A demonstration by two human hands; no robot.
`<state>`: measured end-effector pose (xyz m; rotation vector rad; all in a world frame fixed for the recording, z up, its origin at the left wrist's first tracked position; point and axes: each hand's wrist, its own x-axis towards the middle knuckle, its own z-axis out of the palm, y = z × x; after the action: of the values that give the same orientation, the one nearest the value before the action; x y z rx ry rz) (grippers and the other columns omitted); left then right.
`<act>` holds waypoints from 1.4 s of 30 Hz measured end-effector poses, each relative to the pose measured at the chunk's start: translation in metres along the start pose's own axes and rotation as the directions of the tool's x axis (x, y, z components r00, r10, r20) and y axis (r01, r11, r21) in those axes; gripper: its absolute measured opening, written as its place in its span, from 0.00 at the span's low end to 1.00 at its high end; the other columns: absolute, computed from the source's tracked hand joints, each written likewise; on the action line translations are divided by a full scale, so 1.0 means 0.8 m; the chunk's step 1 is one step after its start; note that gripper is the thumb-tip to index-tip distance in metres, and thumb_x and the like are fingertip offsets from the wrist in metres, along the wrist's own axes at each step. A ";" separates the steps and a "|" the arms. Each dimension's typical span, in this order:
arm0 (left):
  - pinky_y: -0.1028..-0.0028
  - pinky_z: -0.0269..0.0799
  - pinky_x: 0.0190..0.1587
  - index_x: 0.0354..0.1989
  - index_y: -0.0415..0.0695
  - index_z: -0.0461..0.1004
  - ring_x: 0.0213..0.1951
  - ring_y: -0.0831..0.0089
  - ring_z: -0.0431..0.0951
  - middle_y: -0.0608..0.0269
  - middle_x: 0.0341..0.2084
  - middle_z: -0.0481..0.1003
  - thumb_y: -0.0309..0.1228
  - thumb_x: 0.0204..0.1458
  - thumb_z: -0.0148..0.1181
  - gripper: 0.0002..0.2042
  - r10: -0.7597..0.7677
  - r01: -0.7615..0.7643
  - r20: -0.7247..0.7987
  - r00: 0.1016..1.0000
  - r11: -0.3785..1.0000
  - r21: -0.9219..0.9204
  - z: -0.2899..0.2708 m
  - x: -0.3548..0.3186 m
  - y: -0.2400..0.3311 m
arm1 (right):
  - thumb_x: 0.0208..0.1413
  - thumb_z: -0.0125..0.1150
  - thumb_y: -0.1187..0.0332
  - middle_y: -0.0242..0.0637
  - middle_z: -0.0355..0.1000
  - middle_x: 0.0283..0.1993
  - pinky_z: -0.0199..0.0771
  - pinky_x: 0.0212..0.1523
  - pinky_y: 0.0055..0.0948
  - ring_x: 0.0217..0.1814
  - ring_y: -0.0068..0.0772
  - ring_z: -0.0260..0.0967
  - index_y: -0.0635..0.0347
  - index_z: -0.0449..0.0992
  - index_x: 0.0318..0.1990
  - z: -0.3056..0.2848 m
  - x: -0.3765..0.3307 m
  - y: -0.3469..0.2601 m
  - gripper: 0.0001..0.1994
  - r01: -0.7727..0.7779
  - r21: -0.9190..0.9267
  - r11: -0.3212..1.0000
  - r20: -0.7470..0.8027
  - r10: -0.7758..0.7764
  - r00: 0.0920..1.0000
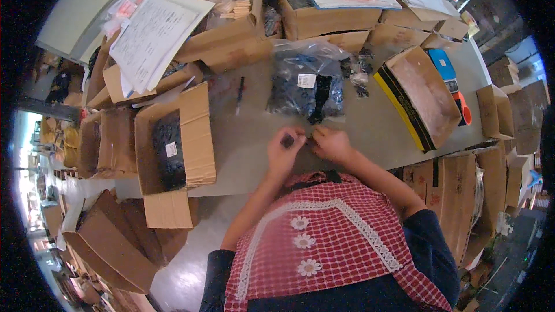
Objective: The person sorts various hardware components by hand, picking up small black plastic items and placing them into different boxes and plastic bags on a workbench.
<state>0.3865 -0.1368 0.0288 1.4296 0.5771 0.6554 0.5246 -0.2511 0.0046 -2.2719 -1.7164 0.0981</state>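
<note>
My left hand (283,153) is closed around a small dark piece (287,140), whose kind I cannot make out. Close beside it, my right hand (334,145) has its fingers pinched together; whatever they grip is too small to tell. Both hands are at the near part of the grey table, in front of my red checked apron (324,219). Just beyond them lies a clear plastic bag (289,86) full of black parts, with a white label (306,80) on it. Loose black parts (321,95) lie at the bag's near side, reaching toward my fingers.
An open carton (199,133) with black contents stands left. A black-and-yellow edged box (416,95) is at right, beside a blue device (442,65) and an orange tape roll (464,108). Small clear packets (359,75) lie near the bag. Cartons and papers (156,37) line the back.
</note>
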 end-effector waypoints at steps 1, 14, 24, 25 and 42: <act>0.75 0.67 0.44 0.25 0.43 0.66 0.38 0.75 0.73 0.64 0.32 0.75 0.19 0.45 0.63 0.10 -0.022 0.021 -0.023 0.999 0.999 -0.041 -0.001 -0.001 0.000 | 0.47 0.59 0.62 0.37 0.71 0.38 0.74 0.25 0.41 0.31 0.43 0.73 0.51 0.73 0.37 -0.013 -0.001 -0.002 0.10 -0.085 0.037 0.996 0.026 0.084 0.996; 0.77 0.67 0.41 0.26 0.43 0.67 0.34 0.77 0.72 0.63 0.32 0.75 0.21 0.45 0.63 0.08 -0.020 -0.042 -0.332 0.943 0.983 -0.179 -0.017 0.013 0.005 | 0.44 0.60 0.64 0.33 0.68 0.35 0.73 0.29 0.36 0.32 0.39 0.71 0.52 0.72 0.31 -0.004 0.026 -0.039 0.07 0.359 0.110 0.927 0.001 -0.361 0.933; 0.73 0.70 0.36 0.28 0.42 0.69 0.31 0.72 0.74 0.59 0.29 0.76 0.22 0.45 0.62 0.07 0.081 -0.020 -0.253 0.964 0.972 0.235 -0.050 -0.006 0.005 | 0.40 0.60 0.66 0.37 0.68 0.29 0.72 0.32 0.36 0.31 0.40 0.69 0.54 0.72 0.31 -0.023 0.041 -0.026 0.09 0.277 0.154 0.948 0.041 -0.287 0.957; 0.72 0.71 0.35 0.30 0.42 0.70 0.31 0.71 0.75 0.58 0.28 0.76 0.23 0.44 0.62 0.07 0.103 -0.025 -0.194 0.975 0.929 0.370 -0.047 -0.008 0.007 | 0.40 0.60 0.66 0.36 0.68 0.29 0.72 0.31 0.37 0.30 0.40 0.69 0.54 0.72 0.31 -0.045 0.046 -0.030 0.09 0.310 0.209 0.927 -0.081 -0.300 0.951; 0.75 0.67 0.41 0.26 0.43 0.67 0.32 0.73 0.71 0.64 0.26 0.72 0.25 0.44 0.66 0.10 0.028 -0.055 0.120 0.992 0.972 0.229 -0.006 -0.010 -0.014 | 0.49 0.63 0.56 0.44 0.75 0.31 0.73 0.30 0.38 0.32 0.45 0.74 0.56 0.75 0.31 -0.058 0.035 0.026 0.13 -0.384 0.119 0.916 0.083 0.376 0.923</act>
<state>0.3787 -0.1394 0.0175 1.6915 0.5460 0.5461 0.5628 -0.2381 0.0465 -2.4902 -1.2261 0.3525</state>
